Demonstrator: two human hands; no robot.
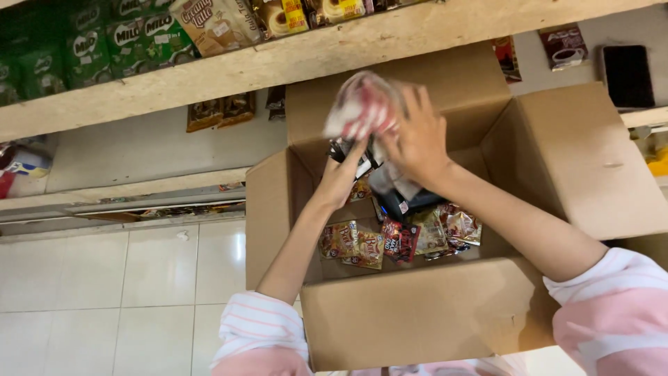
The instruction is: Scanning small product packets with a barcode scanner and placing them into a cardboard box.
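Observation:
An open cardboard box (417,320) stands in front of me with its flaps spread. Both my hands are raised over it. My right hand (417,139) and my left hand (344,170) together grip a blurred bundle of red-and-white sachets (362,104), lifted above the box's far wall. A dark strip of packets (362,163) hangs down between my hands. On the box's bottom lie several small snack and drink sachets (400,240) in yellow, red and dark wrappers.
Wooden shelves (209,76) run across the top, stocked with green drink packs (111,42) and tan sachets (216,24). More dark packets hang under the shelf. A black phone-like slab (627,75) lies on the right shelf. White floor tiles (104,292) spread at left.

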